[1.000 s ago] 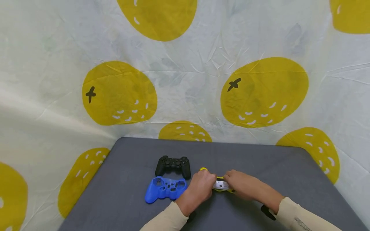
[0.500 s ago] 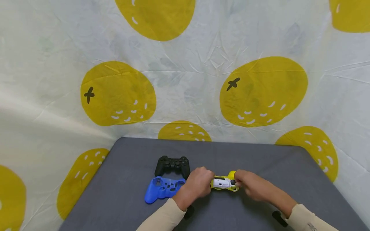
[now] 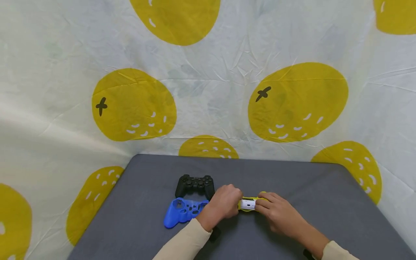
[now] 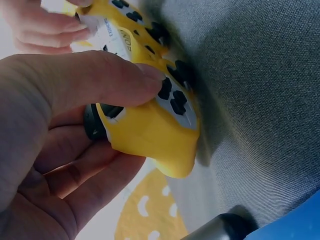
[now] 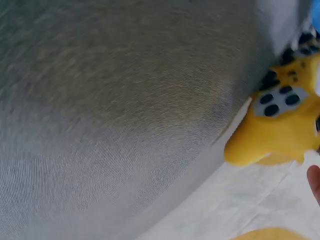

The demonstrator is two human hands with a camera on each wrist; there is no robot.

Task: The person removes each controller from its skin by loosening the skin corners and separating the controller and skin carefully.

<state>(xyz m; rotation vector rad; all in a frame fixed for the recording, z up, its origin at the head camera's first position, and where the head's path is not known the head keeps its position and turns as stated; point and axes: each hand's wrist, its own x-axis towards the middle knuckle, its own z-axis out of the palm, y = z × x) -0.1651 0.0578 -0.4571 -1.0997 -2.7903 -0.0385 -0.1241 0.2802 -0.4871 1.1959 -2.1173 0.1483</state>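
Observation:
A white game controller [image 3: 248, 204] in a yellow silicone cover [image 4: 155, 132] is between my hands, its narrow edge with a small port facing up in the head view. My left hand [image 3: 224, 202] grips one end, thumb across the button side and fingers underneath. At the other end, my right hand [image 3: 281, 213] pinches the edge, its fingers reaching over the controller and hiding part of it. In the right wrist view, one yellow handle with dark buttons hangs over the cloth, with a fingertip [image 5: 314, 181] at the frame's right side.
A black game controller [image 3: 195, 184] lies left of my hands on the grey table [image 3: 136, 202]. Just in front of it is an empty blue silicone cover [image 3: 182, 213], partly behind my left wrist. A fruit-print cloth [image 3: 211, 108] hangs behind the table.
My right hand first drew off to the right, baring that end of the controller, then came back over it with longer-stretched fingers. My left hand keeps its hold; the black controller stays put.

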